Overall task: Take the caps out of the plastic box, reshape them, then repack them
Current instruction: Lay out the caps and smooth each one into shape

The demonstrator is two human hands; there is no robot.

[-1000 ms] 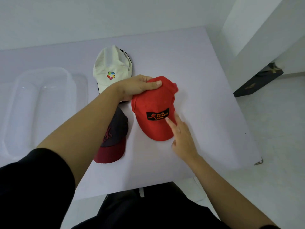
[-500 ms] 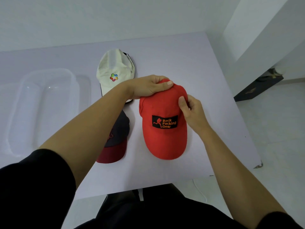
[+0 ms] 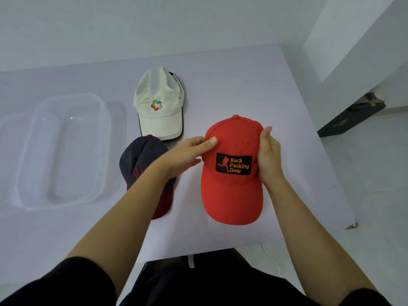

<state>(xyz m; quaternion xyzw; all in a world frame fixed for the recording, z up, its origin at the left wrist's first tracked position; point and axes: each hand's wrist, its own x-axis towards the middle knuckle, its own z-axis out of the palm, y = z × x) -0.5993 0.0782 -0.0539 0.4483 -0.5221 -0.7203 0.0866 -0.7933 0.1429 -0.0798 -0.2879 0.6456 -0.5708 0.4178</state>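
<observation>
A red cap (image 3: 231,193) with a black "Back Packing Gear" patch lies on the white table, brim toward me. My left hand (image 3: 187,154) grips the crown's left side, thumb on top. My right hand (image 3: 268,154) cups the crown's right side. A white cap (image 3: 159,102) with a coloured logo lies behind, brim toward me. A dark navy cap (image 3: 141,157) with a maroon brim lies left of the red one, partly hidden under my left forearm. The clear plastic box (image 3: 64,151) stands empty at the left.
The table (image 3: 242,85) ends at its right edge beside the red cap, with a bare corner at the front right. A white wall column and a dark flat object (image 3: 351,115) on the floor lie to the right. My lap is below the front edge.
Both hands have shifted to the two sides of the red cap's crown; the left hand came down from the top. The crown looks rounder and fuller now.
</observation>
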